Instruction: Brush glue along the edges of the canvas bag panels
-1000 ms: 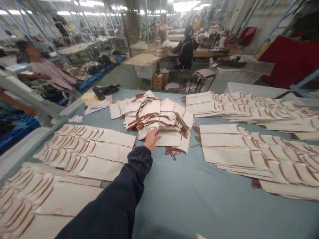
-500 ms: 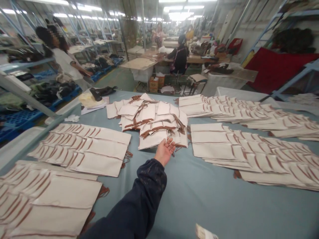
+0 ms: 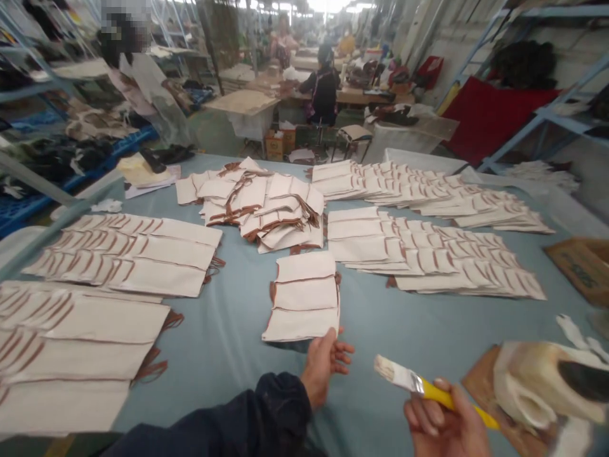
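My left hand [image 3: 323, 365] has its thumb on the near right corner of a cream fabric piece [image 3: 304, 295] with brown seams, its other fingers at and beyond the edge. The piece lies in front of a loose pile of similar cream pieces [image 3: 261, 197] with brown ties. My right hand [image 3: 445, 416], at the lower right, grips a paintbrush [image 3: 435, 392] by its yellow handle. The brush's pale, coated bristles point left. Beside that hand stands a cream, smeared container [image 3: 528, 381] with a dark part on top, blurred.
Overlapping rows of cream pieces lie at left [image 3: 143, 254] and right [image 3: 419, 247] on the blue-green tabletop [image 3: 238, 381]. A cardboard box [image 3: 580, 270] is at the right edge. A person [image 3: 147, 89] stands beyond the table at left; another person [image 3: 324, 89] sits farther back.
My left hand has drawn one cream piece from the pile toward me. My right hand has come into view with the brush. The view has shifted right and down.
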Motion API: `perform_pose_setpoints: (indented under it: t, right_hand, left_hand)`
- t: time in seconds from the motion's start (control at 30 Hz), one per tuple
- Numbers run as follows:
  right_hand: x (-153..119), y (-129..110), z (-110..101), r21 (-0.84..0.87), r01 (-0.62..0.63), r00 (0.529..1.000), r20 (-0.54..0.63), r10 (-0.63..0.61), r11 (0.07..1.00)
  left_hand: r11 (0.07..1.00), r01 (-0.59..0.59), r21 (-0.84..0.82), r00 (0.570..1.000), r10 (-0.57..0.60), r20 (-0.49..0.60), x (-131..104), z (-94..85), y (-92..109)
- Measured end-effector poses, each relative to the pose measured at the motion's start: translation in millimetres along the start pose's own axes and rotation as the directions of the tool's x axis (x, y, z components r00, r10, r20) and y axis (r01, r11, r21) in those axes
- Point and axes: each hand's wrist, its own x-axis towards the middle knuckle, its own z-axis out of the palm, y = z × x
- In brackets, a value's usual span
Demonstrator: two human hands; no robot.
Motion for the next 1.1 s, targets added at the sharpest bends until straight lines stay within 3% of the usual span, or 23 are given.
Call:
perform_pose_setpoints:
  t: [0.1,0.27,0.53,0.67,0.77,0.83,0.93,1.03,1.1]
  right_hand:
    - [-8.0,-8.4,-7.5,0.061,-0.053,0.997,-0.048,0.056,0.997]
    - [-13.4,-18.3,-21.8,0.114,-0.086,0.981,-0.162,0.104,0.99]
    - [3.9,-30.1,-46.4,0.084,-0.081,0.982,-0.161,0.094,0.993]
    - [4.4,-32.5,-52.3,0.066,-0.102,0.98,-0.166,0.112,0.993]
    - [2.1,-33.1,-54.4,0.039,-0.101,0.981,-0.161,0.106,0.994]
    - [-0.1,-33.1,-54.9,0.029,-0.071,0.985,-0.157,0.075,0.997]
    - [-3.9,-32.2,-52.5,0.031,-0.053,0.987,-0.153,0.057,0.998]
    - [-8.0,-29.1,-44.6,0.02,-0.055,0.988,-0.146,0.058,0.998]
    - [-10.8,-25.2,-37.6,0.014,-0.05,0.988,-0.143,0.051,0.999]
  left_hand:
    - [0.981,0.171,0.094,0.981,-0.16,-0.106,-22.3,-36.1,-33.1]
    - [0.919,0.367,0.145,0.914,-0.328,-0.239,-47.5,-88.0,-40.6]
    - [0.899,0.306,0.313,0.919,-0.193,-0.344,-69.5,-113.0,-41.5]
    - [0.792,0.309,0.527,0.928,-0.129,-0.349,-84.5,-128.6,-47.5]
    - [0.622,0.374,0.688,0.898,-0.058,-0.436,-104.9,-152.6,-26.4]
    - [0.508,0.382,0.772,0.883,0.047,-0.468,-119.5,-170.1,4.5]
    - [0.349,0.303,0.887,0.883,0.247,-0.399,-128.9,-182.0,58.0]
    - [0.219,0.16,0.963,0.876,0.419,-0.241,-109.9,-164.1,90.5]
    - [0.165,0.002,0.986,0.88,0.467,-0.08,-80.8,-136.5,93.6]
